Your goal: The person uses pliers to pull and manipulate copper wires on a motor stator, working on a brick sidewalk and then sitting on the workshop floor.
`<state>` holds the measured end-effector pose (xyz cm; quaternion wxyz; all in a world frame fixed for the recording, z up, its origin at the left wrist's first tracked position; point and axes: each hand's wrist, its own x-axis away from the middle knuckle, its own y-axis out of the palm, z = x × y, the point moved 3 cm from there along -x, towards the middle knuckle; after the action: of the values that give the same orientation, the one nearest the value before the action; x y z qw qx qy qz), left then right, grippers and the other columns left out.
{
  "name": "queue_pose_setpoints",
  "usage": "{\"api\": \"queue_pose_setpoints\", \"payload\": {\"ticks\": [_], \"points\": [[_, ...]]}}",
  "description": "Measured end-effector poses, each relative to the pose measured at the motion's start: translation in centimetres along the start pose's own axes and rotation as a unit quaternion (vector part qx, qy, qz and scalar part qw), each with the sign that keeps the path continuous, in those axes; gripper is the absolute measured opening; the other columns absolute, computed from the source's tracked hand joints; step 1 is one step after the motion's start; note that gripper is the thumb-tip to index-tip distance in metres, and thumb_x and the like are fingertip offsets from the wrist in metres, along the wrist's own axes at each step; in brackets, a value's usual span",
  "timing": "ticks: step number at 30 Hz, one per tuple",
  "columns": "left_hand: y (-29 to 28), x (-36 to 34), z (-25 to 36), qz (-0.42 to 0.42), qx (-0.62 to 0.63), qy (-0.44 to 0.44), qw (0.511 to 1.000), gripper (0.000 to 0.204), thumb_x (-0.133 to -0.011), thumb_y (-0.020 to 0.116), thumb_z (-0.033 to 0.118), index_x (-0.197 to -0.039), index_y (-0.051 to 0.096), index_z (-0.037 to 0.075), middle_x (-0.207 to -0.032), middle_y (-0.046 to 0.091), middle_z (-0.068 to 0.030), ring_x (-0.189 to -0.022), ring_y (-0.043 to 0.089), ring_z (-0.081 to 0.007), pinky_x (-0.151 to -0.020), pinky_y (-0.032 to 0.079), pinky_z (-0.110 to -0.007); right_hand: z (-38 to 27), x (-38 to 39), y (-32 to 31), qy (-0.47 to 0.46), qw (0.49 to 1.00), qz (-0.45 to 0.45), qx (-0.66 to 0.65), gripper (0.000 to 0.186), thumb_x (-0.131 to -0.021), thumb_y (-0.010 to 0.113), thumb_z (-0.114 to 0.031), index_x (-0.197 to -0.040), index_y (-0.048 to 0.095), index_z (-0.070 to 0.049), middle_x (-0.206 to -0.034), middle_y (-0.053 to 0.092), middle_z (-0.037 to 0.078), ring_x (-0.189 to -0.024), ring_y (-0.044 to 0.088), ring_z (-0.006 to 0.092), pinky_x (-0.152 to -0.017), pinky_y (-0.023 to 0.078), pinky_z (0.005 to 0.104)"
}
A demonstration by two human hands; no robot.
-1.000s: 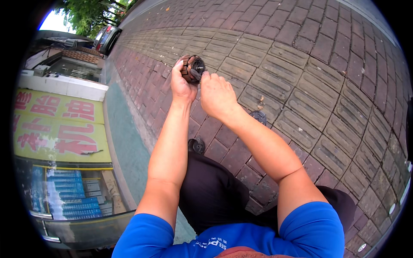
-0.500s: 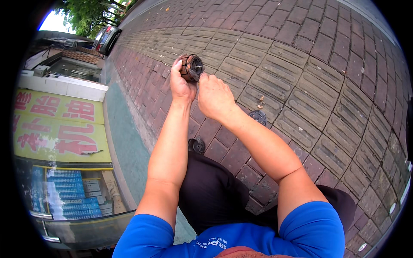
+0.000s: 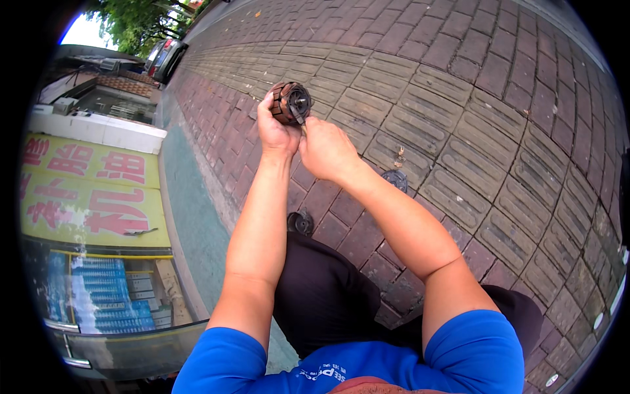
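Out in front of me, my left hand (image 3: 278,134) is wrapped round a drum-shaped part (image 3: 283,105), steadying it from the left and below. Copper-brown blocks split by dark grooves run round the part's side. Its dark end face, with a pale shaft tip in the middle, is turned to the right. A dark flat piece (image 3: 296,118) lies across the lower rim of that face. My right hand (image 3: 327,148) is closed against this lower rim, fingertips curled in beside the left palm. Whatever those fingers pinch is hidden.
Red brick paving and ridged yellowish tiles (image 3: 459,157) spread beneath. Partly behind my right forearm lies a dark round thing (image 3: 396,178), with small brown bits (image 3: 399,155) beyond it. A glass display case (image 3: 111,299) and yellow sign (image 3: 92,190) stand left; a parked car (image 3: 164,60) is far off.
The drum-shaped part has turned slightly in my left hand, so its end face shows more. My right hand has shifted a little lower and nearer me.
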<state>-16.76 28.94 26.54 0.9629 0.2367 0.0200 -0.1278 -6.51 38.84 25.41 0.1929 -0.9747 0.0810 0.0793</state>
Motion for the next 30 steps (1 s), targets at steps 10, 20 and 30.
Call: {"api": "queue_pose_setpoints", "payload": {"ticks": [10, 20, 30], "points": [[0.2, 0.2, 0.5, 0.096, 0.064, -0.041, 0.993, 0.051, -0.094, 0.038, 0.047, -0.115, 0.061, 0.006, -0.111, 0.066, -0.0125, -0.099, 0.062, -0.0295, -0.081, 0.052, -0.045, 0.1, -0.3, -0.3, -0.029, 0.998, 0.046, -0.014, 0.029, -0.083, 0.061, -0.015, -0.103, 0.059, 0.006, -0.095, 0.066, 0.028, -0.094, 0.063, 0.0443, -0.086, 0.051, 0.0501], [-1.9, -0.1, 1.1, -0.038, 0.152, -0.160, 0.975, 0.067, -0.091, 0.035, 0.063, -0.124, 0.058, 0.010, -0.124, 0.058, -0.0221, -0.100, 0.054, -0.0397, -0.069, 0.047, -0.039, 3.5, -2.2, -4.5, 0.048, 0.992, 0.101, -0.051, 0.040, -0.085, 0.063, -0.022, -0.113, 0.058, 0.006, -0.104, 0.064, 0.030, -0.102, 0.063, 0.0430, -0.090, 0.050, 0.0480], [-1.6, 0.2, 0.9, -0.015, 0.085, -0.168, 0.982, 0.062, -0.093, 0.032, 0.061, -0.118, 0.061, 0.013, -0.113, 0.066, -0.0120, -0.095, 0.062, -0.0355, -0.068, 0.048, -0.046, 3.4, -1.7, -3.2, -0.062, 0.995, 0.046, 0.068, 0.036, -0.081, 0.063, -0.015, -0.115, 0.058, -0.001, -0.108, 0.061, 0.026, -0.104, 0.061, 0.0405, -0.088, 0.050, 0.0491]]}}
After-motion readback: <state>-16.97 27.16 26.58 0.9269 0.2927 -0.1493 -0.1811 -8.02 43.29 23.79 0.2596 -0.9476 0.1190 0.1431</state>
